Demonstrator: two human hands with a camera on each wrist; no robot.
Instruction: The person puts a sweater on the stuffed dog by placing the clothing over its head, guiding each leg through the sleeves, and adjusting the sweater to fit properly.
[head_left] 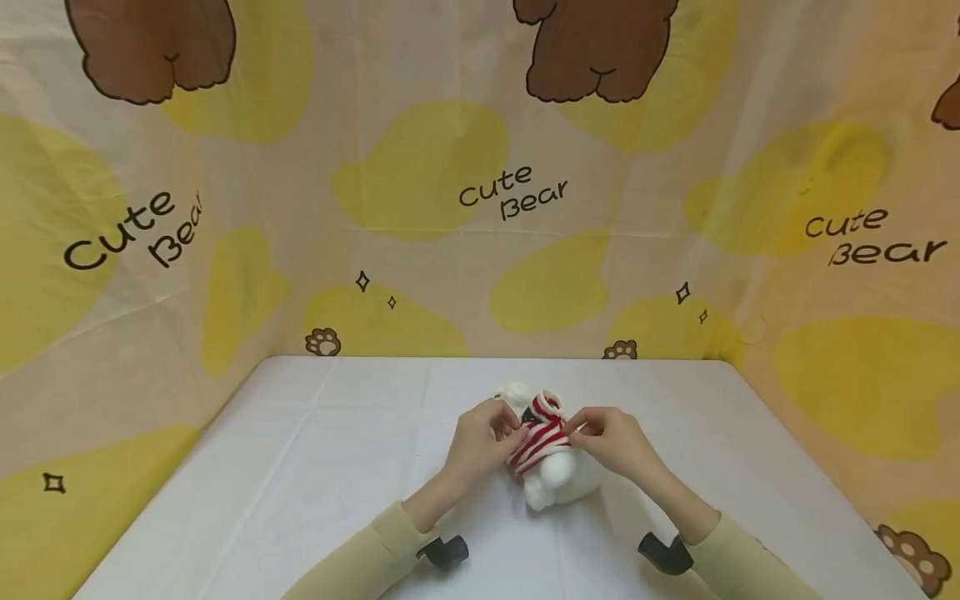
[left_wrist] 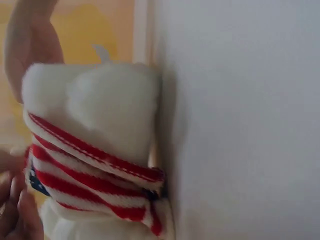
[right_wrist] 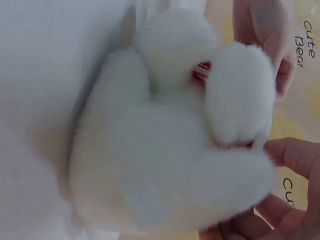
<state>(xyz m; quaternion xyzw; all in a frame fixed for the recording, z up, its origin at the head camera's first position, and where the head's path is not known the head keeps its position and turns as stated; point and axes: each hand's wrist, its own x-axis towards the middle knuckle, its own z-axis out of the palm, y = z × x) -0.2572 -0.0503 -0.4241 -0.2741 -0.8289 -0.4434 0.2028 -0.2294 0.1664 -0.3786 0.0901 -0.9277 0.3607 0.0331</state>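
Note:
A white plush toy lies on the table, wearing a small red-and-white striped knitted shirt with a dark blue starred patch. At the shirt's left edge, my left hand pinches the fabric between thumb and curled fingers. My right hand pinches its right edge, fingertips together on the cloth. In the left wrist view the shirt wraps diagonally round the toy's white body. The right wrist view shows the plush's furry back and limbs, with a pale tag; most of the shirt is hidden there.
The white table reaches back to a yellow-patterned cloth wall with printed bears and lettering. Side walls of the same cloth stand left and right. Black wrist mounts hang beneath both forearms, close over the table.

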